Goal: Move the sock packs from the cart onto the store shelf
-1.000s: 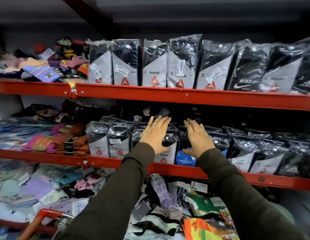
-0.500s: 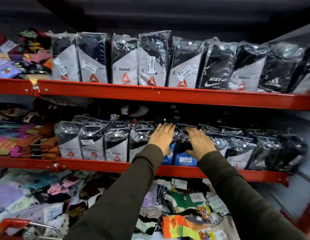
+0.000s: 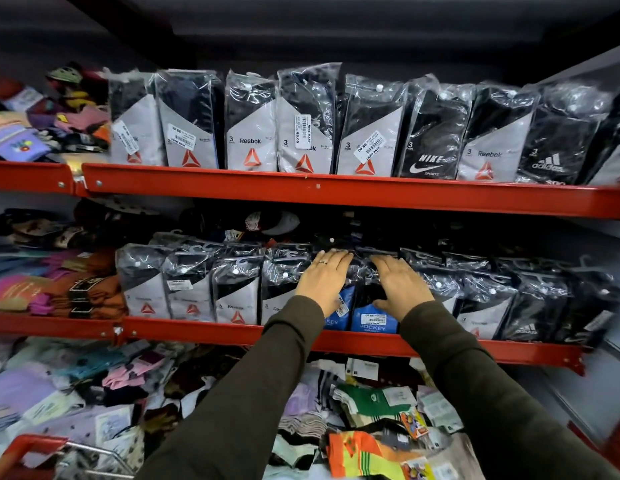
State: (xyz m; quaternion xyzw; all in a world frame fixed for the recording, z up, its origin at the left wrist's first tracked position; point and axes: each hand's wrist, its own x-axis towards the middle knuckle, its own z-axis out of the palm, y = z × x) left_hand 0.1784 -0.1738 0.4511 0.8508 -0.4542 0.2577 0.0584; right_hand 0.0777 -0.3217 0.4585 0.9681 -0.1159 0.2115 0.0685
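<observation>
**Flat palms on the blue packs, middle shelf**

Both hands spread flat, fingers extended, nothing pinched: left hand (image 3: 324,280) pressed on one blue Jockey pack (image 3: 339,315), right hand (image 3: 400,287) on the neighbouring blue Jockey pack (image 3: 372,320). Both packs upright in the middle-shelf row (image 3: 232,289), behind the red shelf lip (image 3: 197,329), at 12 o'clock from the sleeves. Reebok packs touching at 9 o'clock, more dark packs at 3 o'clock. Step in hand, by the look: seating and squaring placed packs into the row. Red cart rim (image 3: 35,443) down at 7 o'clock; contents blurred, hard to tell. Next move likely calls for lifting off the palms, turning down toward 7 o'clock, taking another pack without toppling the tight row.
</observation>
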